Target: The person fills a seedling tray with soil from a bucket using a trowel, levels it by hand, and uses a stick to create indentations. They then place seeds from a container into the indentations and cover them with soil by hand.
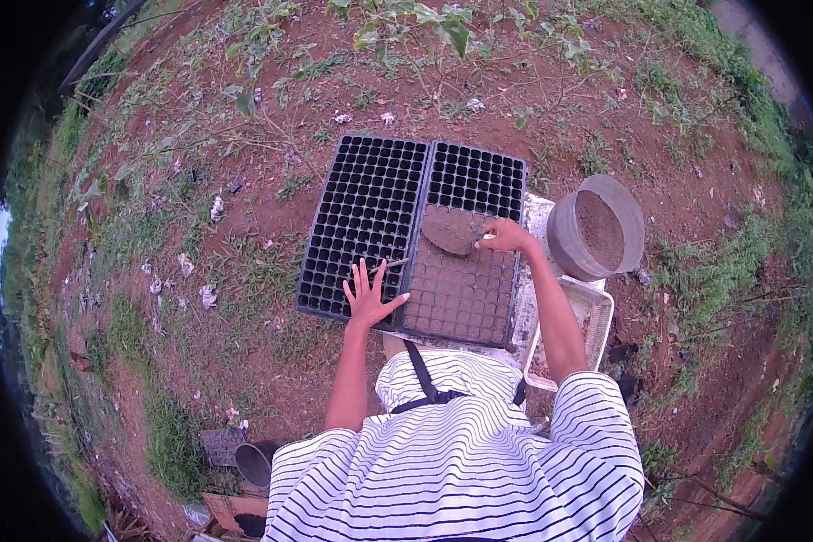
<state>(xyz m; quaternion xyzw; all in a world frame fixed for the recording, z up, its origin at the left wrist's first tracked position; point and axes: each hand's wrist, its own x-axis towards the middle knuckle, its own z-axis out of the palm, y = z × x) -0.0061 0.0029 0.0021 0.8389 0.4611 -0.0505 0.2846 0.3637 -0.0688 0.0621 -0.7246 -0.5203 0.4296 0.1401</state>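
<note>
Two black seedling trays lie side by side. The left tray (361,194) has bare cells, and my left hand (369,298) rests on its near right part with the fingers spread. A thin stick (390,266) lies by those fingertips, across the tray's edge. On the right tray (479,172), brown soil (452,298) fills the near and middle cells, while the far rows are dark and unfilled. My right hand (508,237) is closed around the pale handle of a trowel (448,233), whose rounded, soil-covered blade sits over the middle of that tray.
A grey bucket (562,237) with soil inside stands tilted to the right. Nearer me is a cream basket (596,336) with soil bits. Leafy plants (438,32) grow beyond the trays. A dark pot (255,462) lies behind me on the left.
</note>
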